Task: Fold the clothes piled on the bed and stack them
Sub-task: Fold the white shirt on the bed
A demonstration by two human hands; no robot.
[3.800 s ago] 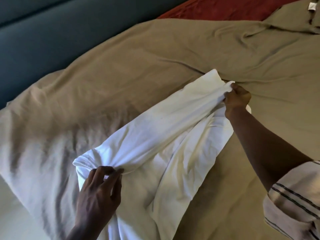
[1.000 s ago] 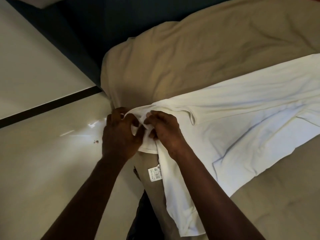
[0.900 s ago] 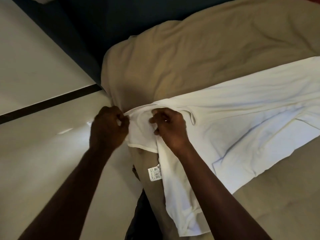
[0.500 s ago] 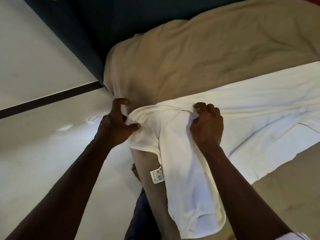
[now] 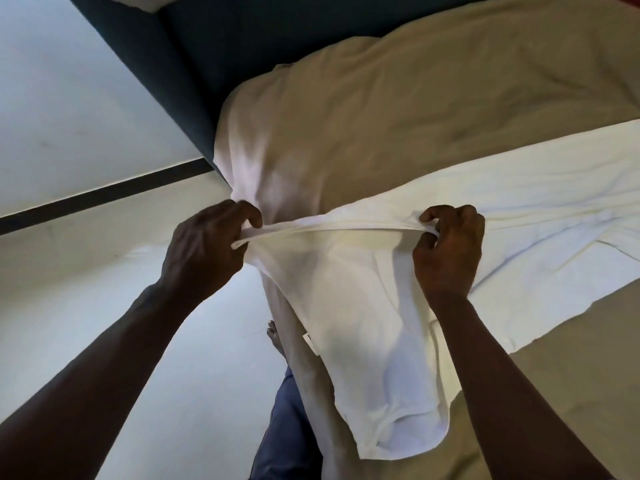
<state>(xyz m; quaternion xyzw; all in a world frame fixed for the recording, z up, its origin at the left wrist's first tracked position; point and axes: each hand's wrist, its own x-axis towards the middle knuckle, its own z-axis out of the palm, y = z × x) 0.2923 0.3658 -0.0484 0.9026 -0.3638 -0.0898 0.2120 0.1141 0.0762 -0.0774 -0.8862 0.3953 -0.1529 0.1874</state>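
- head view, general: a white garment (image 5: pixel 363 306) lies across the corner of a bed dressed in a tan cover (image 5: pixel 415 116). one part hangs over the bed's edge, and the rest runs flat to the right, past the right hand's fingers.
- left hand (image 5: pixel 204 247): fingers (image 5: pixel 249 211) curled, with thumb and forefinger pinching the left end of a banded hem of the garment. the cloth leaves the fingertips toward the right.
- right hand (image 5: pixel 450 251): fingers (image 5: pixel 433 213) curled, with thumb and fingertips pinching the right end of the same hem.
- between the two sets of fingers: the hem is drawn taut in a nearly straight line, raised just off the cover.
- below the fingers: the garment sags in a loose pouch and drapes over the bed's edge, ending in a rounded, seamed end between the two forearms.
- small label (image 5: pixel 309 341): shows at the garment's left edge, below the left fingers; print too small to read.
- beyond the fingers: creased tan cover, and past it a dark blue frame (image 5: pixel 214 36).
- left of the left fingers: pale glossy floor (image 5: pixel 69 98) crossed by a dark line (image 5: pixel 104 195).
- below the left fingers, beside the hanging cover: a bare foot (image 5: pixel 275 337) and a blue trouser leg (image 5: pixel 287 427).
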